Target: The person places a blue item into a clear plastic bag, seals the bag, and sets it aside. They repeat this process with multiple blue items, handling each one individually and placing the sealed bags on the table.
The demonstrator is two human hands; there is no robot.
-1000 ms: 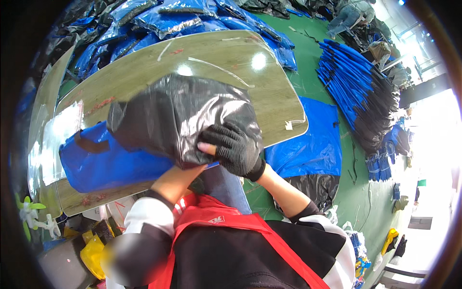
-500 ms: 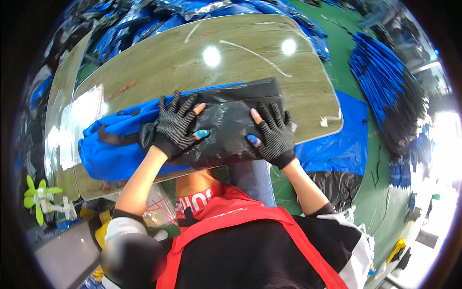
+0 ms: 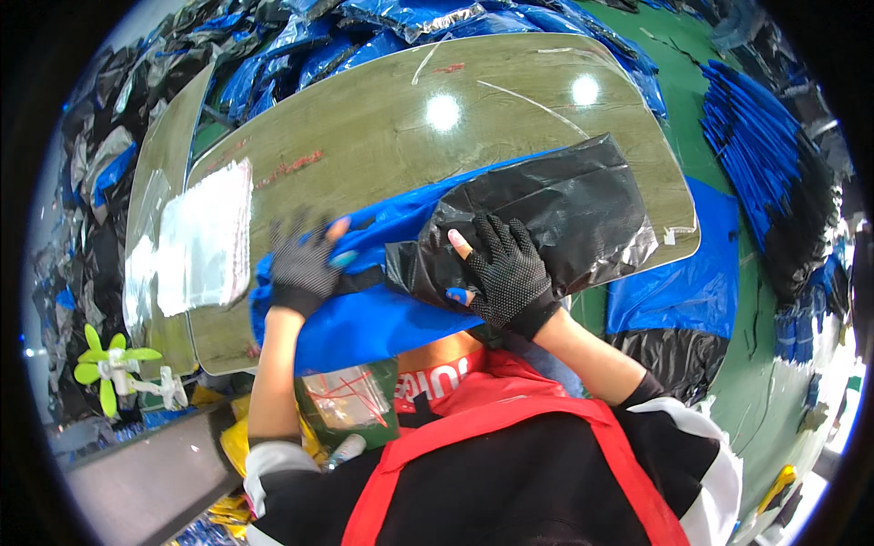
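Note:
A blue and black bag (image 3: 364,328) of soft, shiny sheet material lies lengthwise on the table. Its blue part, with a dark strap, is on the left; its wrinkled black part (image 3: 564,196) is on the right. My left hand (image 3: 305,264), in a dark dotted glove with bare thumb and fingertip, lies over the blue end, fingers spread and slightly blurred. Flat on the black part rests my right hand (image 3: 510,273), gloved alike, with its fingers stretched out. Blue wraps show on some of the fingers.
The wood-patterned table (image 3: 364,118) has a stack of clear plastic bags (image 3: 208,237) on its left. Blue bags (image 3: 391,14) are heaped beyond it, and a blue-black bundle (image 3: 760,155) lies at right. A small green-bladed fan (image 3: 114,359) stands lower left.
My left hand has shifted left off the black part onto the blue part. The black part now stretches farther right, less folded. The whole view has shifted, with the table appearing farther right.

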